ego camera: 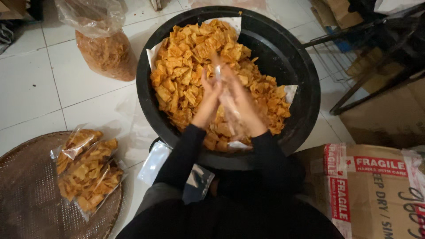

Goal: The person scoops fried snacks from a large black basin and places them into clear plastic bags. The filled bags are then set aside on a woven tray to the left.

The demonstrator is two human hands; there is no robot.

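- Left hand (208,99) and right hand (241,104) are together over a heap of orange square chips (186,66); both pinch a small clear plastic bag (228,99) between them, blurred
- The chips lie on white paper in a big black basin (292,57) on the tiled floor
- Filled chip packets (88,170) rest on a woven tray (26,199) at lower left; a large bag of chips (106,48) stands beyond; a taped cardboard box (376,190) sits at right
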